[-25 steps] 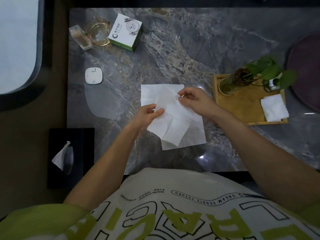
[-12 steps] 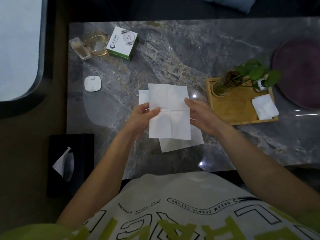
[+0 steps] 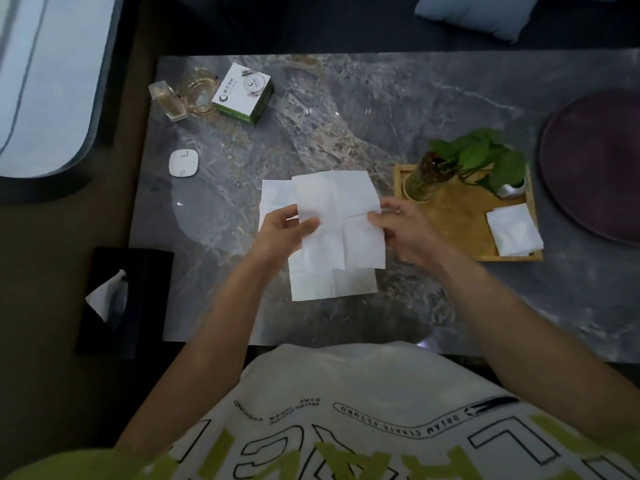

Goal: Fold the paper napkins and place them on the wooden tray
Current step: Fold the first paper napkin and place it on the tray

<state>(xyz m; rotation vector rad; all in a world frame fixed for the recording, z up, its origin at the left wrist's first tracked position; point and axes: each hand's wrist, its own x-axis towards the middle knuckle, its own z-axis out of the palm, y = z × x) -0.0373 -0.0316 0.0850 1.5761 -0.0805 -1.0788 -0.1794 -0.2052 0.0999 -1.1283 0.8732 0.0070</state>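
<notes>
Because its creases presumably need aligning before folding, an open napkin (image 3: 341, 216) is held flat just left of the tray (image 3: 457, 230), pinched at either side edge by the left hand (image 3: 280, 233) and the right hand (image 3: 403, 230). Spare sheets (image 3: 329, 285) are left lying beneath it, while one folded napkin (image 3: 514, 230) is already laid on the tray's near right corner.
</notes>
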